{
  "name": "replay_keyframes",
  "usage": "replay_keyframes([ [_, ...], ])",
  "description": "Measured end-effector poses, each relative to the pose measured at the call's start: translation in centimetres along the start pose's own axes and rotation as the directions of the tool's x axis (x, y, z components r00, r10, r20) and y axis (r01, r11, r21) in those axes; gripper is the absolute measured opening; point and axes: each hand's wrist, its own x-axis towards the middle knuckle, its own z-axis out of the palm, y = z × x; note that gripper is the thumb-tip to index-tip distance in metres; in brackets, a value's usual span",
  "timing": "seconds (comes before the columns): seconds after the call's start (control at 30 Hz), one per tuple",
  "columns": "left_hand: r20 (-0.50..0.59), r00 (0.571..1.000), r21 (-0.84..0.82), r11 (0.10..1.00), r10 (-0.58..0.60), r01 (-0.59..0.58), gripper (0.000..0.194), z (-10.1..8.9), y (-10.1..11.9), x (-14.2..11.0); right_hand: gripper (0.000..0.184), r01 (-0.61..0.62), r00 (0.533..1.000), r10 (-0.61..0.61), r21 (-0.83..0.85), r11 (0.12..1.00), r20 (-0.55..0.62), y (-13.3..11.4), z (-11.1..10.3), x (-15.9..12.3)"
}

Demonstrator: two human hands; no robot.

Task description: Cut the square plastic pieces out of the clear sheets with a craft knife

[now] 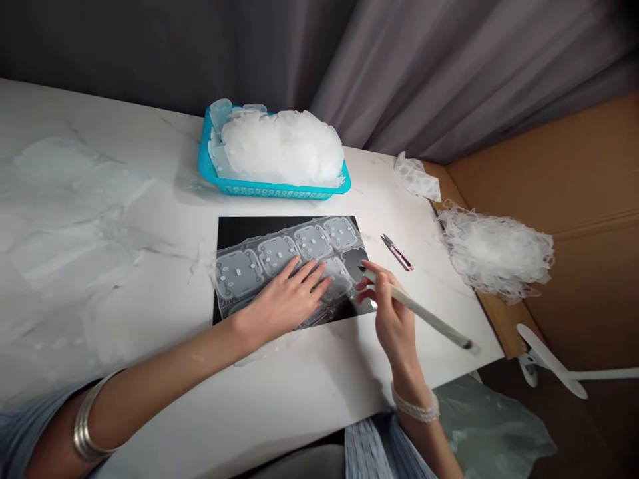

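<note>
A clear moulded sheet [239, 273] with rounded square pieces in rows lies on a black mat [239, 226]. One rounded square opening near its right end shows the dark mat through it. My left hand [282, 299] rests flat on the sheet with its fingers spread. At the sheet's right end, my right hand [394, 319] grips a pale pen-shaped tool [429, 318]. The tool's dark tip is near the opening, and its other end points down to the right. Whether the tip touches the sheet I cannot tell.
Behind the mat stands a blue basket [274, 193] heaped with translucent pieces. Thread snips [397, 253] lie to the right. A tangled pile of clear trimmings [499, 253] sits by the cardboard [589, 199]. More clear sheets [64, 219] cover the table's left side.
</note>
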Motion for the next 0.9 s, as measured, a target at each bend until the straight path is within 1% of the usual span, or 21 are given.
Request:
replay_keyframes([
  [0.1,-0.034,0.999,0.026,1.0,0.013,-0.012,0.041,-0.1,0.3,-0.9,0.034,0.092,0.993,-0.084,-0.089,0.992,0.085,-0.1,1.4,-0.4],
  [0.23,-0.032,0.996,0.064,0.994,0.086,-0.084,0.041,-0.2,0.5,-2.6,0.026,0.178,0.97,-0.145,-0.164,0.97,0.193,0.0,2.4,-1.0],
  [0.33,-0.032,0.996,0.052,0.996,0.078,-0.076,0.043,-0.3,0.6,-3.0,0.023,0.248,0.95,-0.194,-0.211,0.945,0.246,0.1,2.9,-1.2],
  [0.53,-0.041,0.999,-0.036,0.999,0.032,-0.033,0.043,-0.5,0.6,-2.8,0.024,0.355,0.918,-0.279,-0.266,0.896,0.283,0.1,3.4,-1.0],
  [0.63,-0.013,0.999,0.004,0.999,0.047,-0.047,0.043,-0.7,0.6,-2.7,0.024,0.391,0.907,-0.306,-0.307,0.868,0.288,-0.1,3.7,-0.9],
  [0.77,0.017,0.997,0.063,0.995,0.073,-0.074,0.043,-0.9,0.6,-2.6,0.025,0.411,0.899,-0.31,-0.348,0.843,0.31,-0.7,4.0,-0.9],
  [0.9,0.017,0.998,0.042,0.997,0.059,-0.06,0.042,-1.0,0.6,-2.6,0.023,0.407,0.902,-0.303,-0.367,0.837,0.308,-1.0,3.6,-1.6],
])
